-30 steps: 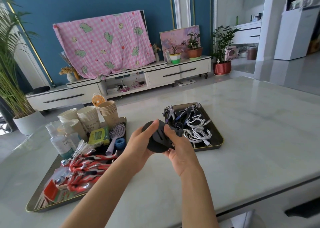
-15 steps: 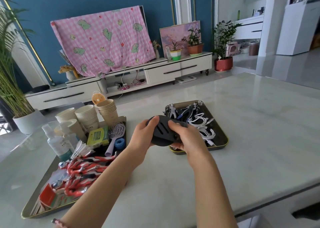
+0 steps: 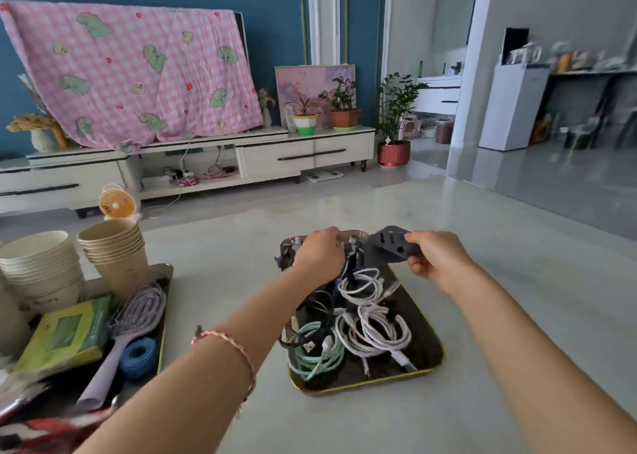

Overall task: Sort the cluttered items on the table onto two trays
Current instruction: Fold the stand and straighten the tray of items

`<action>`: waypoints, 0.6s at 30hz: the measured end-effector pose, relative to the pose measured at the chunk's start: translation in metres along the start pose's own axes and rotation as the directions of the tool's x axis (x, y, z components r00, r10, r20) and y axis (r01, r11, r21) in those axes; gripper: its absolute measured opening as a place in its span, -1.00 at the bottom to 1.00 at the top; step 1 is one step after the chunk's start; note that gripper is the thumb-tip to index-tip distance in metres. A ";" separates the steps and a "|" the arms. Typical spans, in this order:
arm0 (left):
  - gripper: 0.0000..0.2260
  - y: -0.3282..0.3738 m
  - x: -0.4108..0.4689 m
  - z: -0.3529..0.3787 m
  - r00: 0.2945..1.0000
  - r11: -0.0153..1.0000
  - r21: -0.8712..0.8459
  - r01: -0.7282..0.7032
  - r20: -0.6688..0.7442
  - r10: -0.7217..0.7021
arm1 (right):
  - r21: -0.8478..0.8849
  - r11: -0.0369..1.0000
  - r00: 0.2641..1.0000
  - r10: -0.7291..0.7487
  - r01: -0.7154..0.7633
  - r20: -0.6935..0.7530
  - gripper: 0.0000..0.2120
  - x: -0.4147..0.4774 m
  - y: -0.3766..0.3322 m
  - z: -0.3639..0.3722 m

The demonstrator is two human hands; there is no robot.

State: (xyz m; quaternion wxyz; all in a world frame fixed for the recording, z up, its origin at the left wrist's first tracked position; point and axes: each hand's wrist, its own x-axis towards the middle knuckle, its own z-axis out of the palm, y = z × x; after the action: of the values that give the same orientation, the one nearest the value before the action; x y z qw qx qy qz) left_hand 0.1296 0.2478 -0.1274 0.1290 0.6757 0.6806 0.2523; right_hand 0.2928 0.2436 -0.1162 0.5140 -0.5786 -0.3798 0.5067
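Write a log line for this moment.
right hand holds black gadget | left hand at toy figures | over cable tray

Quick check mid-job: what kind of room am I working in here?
Most likely a home living room: a low white TV cabinet runs along the blue wall, a screen on it is draped with a pink checked cloth, and potted plants stand nearby. The work surface is a pale table.
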 end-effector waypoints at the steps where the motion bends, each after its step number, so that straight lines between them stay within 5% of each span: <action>1: -0.72 0.001 0.009 0.006 0.999 0.994 0.104 -0.016 0.048 0.011 | 0.000 1.000 1.000 0.015 -0.015 0.002 -0.84 0.009 0.003 0.001; 5: -0.57 -0.009 0.047 0.032 0.987 0.939 0.344 -0.015 0.154 -0.041 | 0.097 0.995 0.999 0.032 -0.032 0.003 -0.90 0.043 0.009 0.019; 9: -0.55 -0.013 0.054 0.038 0.998 0.890 0.456 -0.011 0.066 -0.022 | 0.118 0.993 0.999 -0.007 0.010 -0.033 -0.93 0.054 0.010 0.040; 14: -0.59 -0.018 0.043 0.034 0.969 0.916 0.341 0.211 -0.197 -0.150 | 0.025 0.999 0.994 -0.027 0.030 -0.110 -0.73 0.068 0.023 0.054; 18: -0.55 -0.019 0.041 0.035 0.960 0.898 0.349 0.268 -0.174 -0.219 | -0.143 0.989 0.997 -0.039 0.030 -0.061 -0.77 0.070 0.032 0.063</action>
State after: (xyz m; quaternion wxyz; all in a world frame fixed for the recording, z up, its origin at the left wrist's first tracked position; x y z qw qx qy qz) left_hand 0.1294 0.2953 -0.1597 -0.0143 0.5794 0.8018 0.1453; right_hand 0.2422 0.3181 -0.1589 0.4920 -0.6229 -0.4083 0.4509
